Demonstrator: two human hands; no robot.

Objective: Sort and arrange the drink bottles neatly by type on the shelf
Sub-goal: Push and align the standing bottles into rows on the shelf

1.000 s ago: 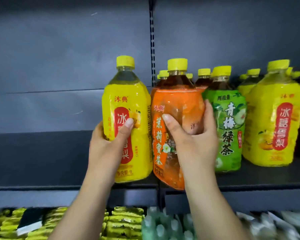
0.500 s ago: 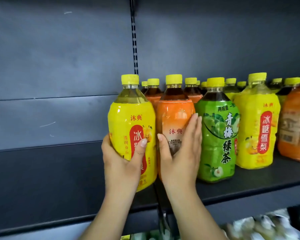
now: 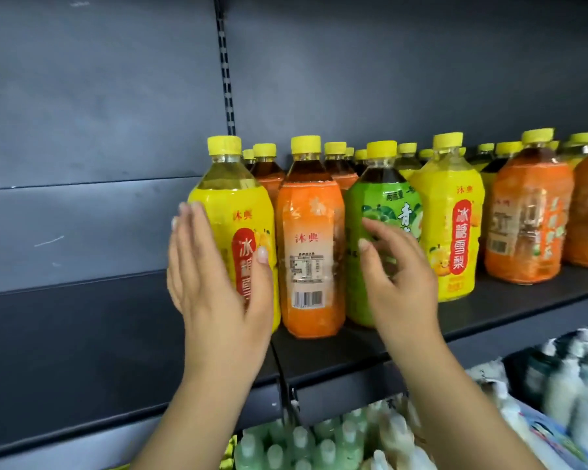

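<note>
Your left hand [image 3: 218,293] is open, fingers straight and pointing up along the left flank of the yellow bottle [image 3: 238,208]. The thumb lies across the front of its red label. Nothing is curled round the bottle, and I cannot tell whether the palm actually presses it.

Your right hand [image 3: 399,279] is open too, its fingers loosely spread and a little bent, and it holds nothing. It hangs in front of the lower half of the green bottle [image 3: 382,201]. The hand is blurred, so contact with that bottle cannot be judged. The two hands are apart, with the orange bottle [image 3: 309,252] showing in the gap between them, untouched.

All three bottles stand upright at the front of the shelf [image 3: 510,301], side by side and close together: yellow at the left end, orange in the middle, green on the right. Just beside the green one stands a second yellow bottle [image 3: 452,225], then another orange one [image 3: 526,228] a little further right, its label turned sideways. More yellow-capped bottles fill the rows behind — mostly dark tea with orange labels behind the left end.

On the level below sit pale green bottles [image 3: 302,446] and white ones [image 3: 574,388], both blurred.
</note>
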